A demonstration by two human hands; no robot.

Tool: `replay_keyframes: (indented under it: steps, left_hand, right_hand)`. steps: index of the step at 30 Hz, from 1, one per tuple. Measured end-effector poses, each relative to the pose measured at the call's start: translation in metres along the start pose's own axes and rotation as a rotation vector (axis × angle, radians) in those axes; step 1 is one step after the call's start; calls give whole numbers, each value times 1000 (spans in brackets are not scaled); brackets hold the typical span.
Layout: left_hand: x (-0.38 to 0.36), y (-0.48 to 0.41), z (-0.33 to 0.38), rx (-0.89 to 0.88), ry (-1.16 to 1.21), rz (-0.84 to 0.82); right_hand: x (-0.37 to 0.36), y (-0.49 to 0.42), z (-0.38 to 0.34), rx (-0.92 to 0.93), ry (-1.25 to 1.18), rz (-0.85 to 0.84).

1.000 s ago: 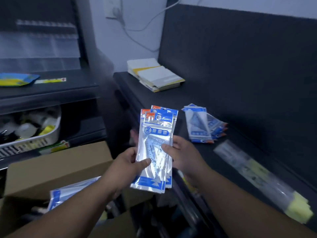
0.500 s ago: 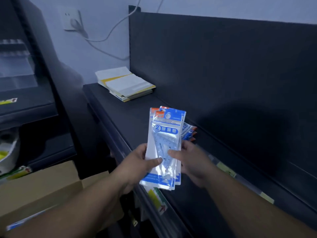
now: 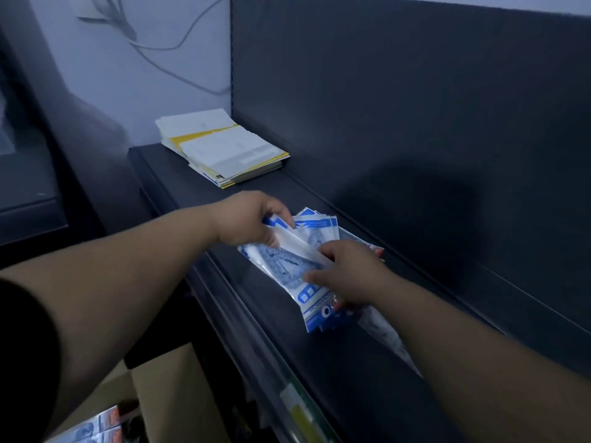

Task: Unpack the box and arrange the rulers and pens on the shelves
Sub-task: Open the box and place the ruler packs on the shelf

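Observation:
Blue and white ruler packets (image 3: 287, 266) lie flat on the dark shelf (image 3: 319, 362), partly on top of an earlier pile of ruler packets (image 3: 319, 223) behind them. My left hand (image 3: 252, 219) grips the far end of the packets, fingers curled over the edge. My right hand (image 3: 347, 273) holds the near end, thumb on top and fingers around the right side. The cardboard box (image 3: 166, 401) stands on the floor at the lower left, with more packets (image 3: 92, 426) showing inside.
A stack of white and yellow booklets (image 3: 224, 148) lies at the shelf's far left end. A long clear packet (image 3: 387, 334) lies on the shelf under my right forearm. A dark back panel (image 3: 415, 123) rises behind the shelf. A cable (image 3: 166, 46) hangs on the wall.
Both hands have carried the packets from upright in front of me down and forward, laying them flat on the shelf over the earlier pile. The view has shifted right.

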State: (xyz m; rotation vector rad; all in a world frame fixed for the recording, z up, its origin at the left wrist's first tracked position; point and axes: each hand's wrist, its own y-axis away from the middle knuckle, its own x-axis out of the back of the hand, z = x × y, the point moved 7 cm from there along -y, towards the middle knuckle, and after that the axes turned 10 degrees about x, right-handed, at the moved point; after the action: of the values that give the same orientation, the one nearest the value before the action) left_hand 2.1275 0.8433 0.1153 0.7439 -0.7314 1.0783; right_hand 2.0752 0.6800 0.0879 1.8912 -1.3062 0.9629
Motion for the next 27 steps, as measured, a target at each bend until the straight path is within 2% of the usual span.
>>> replay_keyframes:
  steps: [3, 5, 7, 10, 12, 15, 20, 27]
  left_hand:
    - [2, -7, -13, 58, 118, 292]
    - [-11, -1, -21, 93, 150, 400]
    - [-39, 7, -25, 116, 138, 347]
    - [-89, 26, -22, 114, 125, 98]
    - [-110, 34, -18, 79, 0, 19]
    - [-112, 25, -19, 69, -141, 54]
    - [-101, 2, -26, 140, -201, 138]
    - [-104, 46, -30, 164, -232, 204]
  right_hand:
    - [-16, -8, 21, -122, -250, 70]
    - [-23, -14, 34, -177, -376, 149]
    - [-26, -18, 41, -200, -402, 193]
    - [-23, -22, 43, -155, -87, 203]
    - [-24, -24, 43, -111, 39, 194]
    - [-24, -33, 42, -57, 25, 162]
    - [-18, -37, 32, -26, 95, 72]
    - [-29, 5, 5, 122, 329, 129]
